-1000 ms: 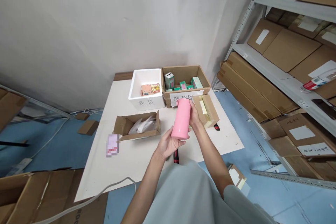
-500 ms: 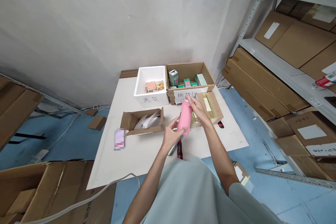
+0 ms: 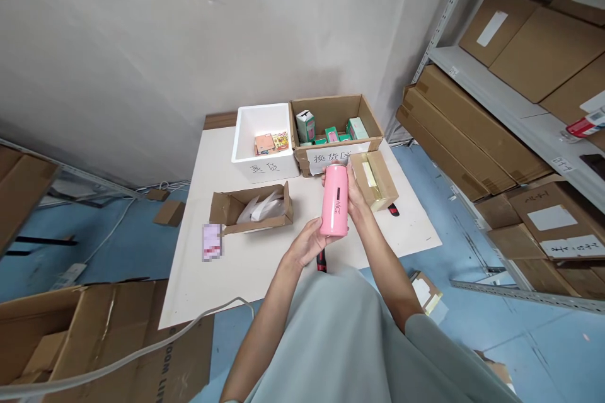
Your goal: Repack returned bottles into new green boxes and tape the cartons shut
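A pink bottle [image 3: 334, 201] with dark lettering is held nearly upright over the front part of the table, its printed side facing me. My left hand [image 3: 309, 240] supports it at the bottom left, with the thumb against its lower side. My right hand [image 3: 355, 192] wraps its upper right side, fingers reaching behind it. Just behind the bottle stands a taped cardboard box [image 3: 377, 181]. Below it, a black and red tool [image 3: 321, 261] lies by the table's front edge, partly hidden by my shirt.
On the table [image 3: 236, 283] stand a white foam box [image 3: 267, 170], a carton of green boxes [image 3: 373, 143] and a small open carton [image 3: 253, 227] with white wrapping. Shelves [image 3: 496, 94] of cartons rise at the right. A cable [image 3: 189, 327] crosses the lower left.
The bottle has been turned so that its lettering shows, and it is more upright. My left hand has shifted to its base, my right hand lower along its side. The view has moved slightly.
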`<control>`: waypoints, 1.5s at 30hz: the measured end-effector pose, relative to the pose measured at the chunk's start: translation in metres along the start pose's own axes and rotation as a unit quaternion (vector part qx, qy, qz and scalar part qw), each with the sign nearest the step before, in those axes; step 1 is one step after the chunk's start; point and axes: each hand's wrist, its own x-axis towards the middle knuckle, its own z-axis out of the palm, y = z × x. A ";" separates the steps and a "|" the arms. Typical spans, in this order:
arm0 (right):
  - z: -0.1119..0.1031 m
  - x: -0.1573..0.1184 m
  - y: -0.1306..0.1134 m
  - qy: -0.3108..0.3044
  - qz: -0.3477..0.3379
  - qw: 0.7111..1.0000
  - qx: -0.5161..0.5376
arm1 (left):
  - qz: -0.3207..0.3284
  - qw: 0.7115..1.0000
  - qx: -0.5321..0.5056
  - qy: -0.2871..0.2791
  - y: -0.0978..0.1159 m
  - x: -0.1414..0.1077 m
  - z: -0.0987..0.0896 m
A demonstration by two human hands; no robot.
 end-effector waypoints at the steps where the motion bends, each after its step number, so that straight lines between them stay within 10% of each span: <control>1: 0.002 0.000 0.002 0.000 0.002 1.000 -0.007 | 0.004 1.000 -0.001 0.006 -0.002 0.000 -0.001; 10: -0.016 0.009 0.006 0.014 -0.019 0.997 -0.078 | 0.050 0.988 0.095 0.110 0.003 0.007 -0.006; 17: -0.033 0.013 0.013 0.021 -0.051 0.970 -0.238 | 0.136 0.880 0.360 0.279 -0.005 0.014 -0.005; 24: -0.037 0.008 0.020 -0.010 -0.013 0.990 -0.141 | 0.025 0.980 0.122 0.156 -0.010 0.012 -0.023; 30: -0.017 -0.002 0.018 -0.048 0.044 0.996 0.062 | -0.064 0.995 -0.072 0.025 -0.011 0.005 -0.034; 45: -0.025 -0.008 0.029 -0.056 0.079 0.991 0.090 | -0.017 0.998 0.039 0.045 -0.014 0.002 -0.026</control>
